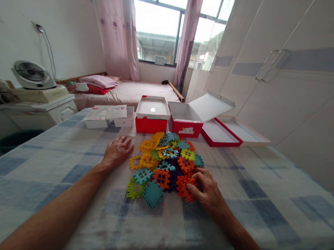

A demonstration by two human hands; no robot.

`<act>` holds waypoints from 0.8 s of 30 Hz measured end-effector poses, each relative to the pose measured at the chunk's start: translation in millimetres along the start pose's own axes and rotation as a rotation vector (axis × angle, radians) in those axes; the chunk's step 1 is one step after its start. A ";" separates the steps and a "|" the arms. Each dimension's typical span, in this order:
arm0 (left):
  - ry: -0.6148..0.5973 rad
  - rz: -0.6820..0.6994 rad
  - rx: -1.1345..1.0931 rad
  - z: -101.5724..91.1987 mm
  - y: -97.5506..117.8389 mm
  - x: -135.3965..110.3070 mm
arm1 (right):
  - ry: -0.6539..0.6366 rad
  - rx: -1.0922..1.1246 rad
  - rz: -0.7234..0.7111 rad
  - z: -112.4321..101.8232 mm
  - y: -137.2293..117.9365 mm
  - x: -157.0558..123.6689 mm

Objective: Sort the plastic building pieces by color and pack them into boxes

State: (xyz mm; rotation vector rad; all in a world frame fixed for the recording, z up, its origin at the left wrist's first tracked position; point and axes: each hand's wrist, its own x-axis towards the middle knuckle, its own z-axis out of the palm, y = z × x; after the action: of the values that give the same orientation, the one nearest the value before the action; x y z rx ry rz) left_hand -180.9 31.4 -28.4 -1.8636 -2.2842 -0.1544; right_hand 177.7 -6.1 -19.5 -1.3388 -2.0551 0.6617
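Observation:
A heap of plastic waffle-block tiles (165, 158) in yellow, orange, teal, green and purple lies in the middle of the checked tablecloth (55, 171). My left hand (117, 150) rests flat on the cloth just left of the heap, fingers stretched out, holding nothing. My right hand (207, 189) sits at the heap's right front corner, its thumb and fingers curled onto an orange tile (185, 188) that still lies on the table.
Behind the heap stand two open red boxes (152, 118) (185, 122), a flat red lid (221, 134) and small white boxes (108, 116). A fan (31, 75) sits on a cabinet at left. A bed lies beyond; white wardrobe doors (284, 79) line the right.

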 end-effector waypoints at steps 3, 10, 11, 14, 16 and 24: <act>0.001 0.000 0.011 -2.3 1.6 -0.9 | 0.019 0.035 -0.040 -1.4 4.3 -2.6; 0.008 0.009 -0.011 -0.9 0.3 -0.1 | 0.046 0.086 -0.056 -5.0 -0.6 -8.3; 0.008 0.008 -0.018 -0.5 -0.1 0.2 | 0.040 0.088 -0.056 -4.9 -2.0 -8.8; -0.003 0.005 -0.022 -0.1 -0.6 0.6 | -0.004 0.092 -0.069 -5.6 -4.4 -8.4; -0.007 0.001 -0.015 -0.1 -0.6 0.5 | -0.050 0.095 -0.043 -7.7 -4.6 -6.9; 0.003 -0.020 -0.037 1.9 -0.6 0.7 | -0.257 0.225 0.144 -29.8 -12.7 -3.7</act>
State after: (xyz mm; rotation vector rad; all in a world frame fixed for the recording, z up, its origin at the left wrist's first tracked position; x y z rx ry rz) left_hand -181.8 32.3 -30.0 -1.8577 -2.3142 -0.2040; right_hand 191.9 -11.7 9.3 -1.3346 -2.0169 1.1448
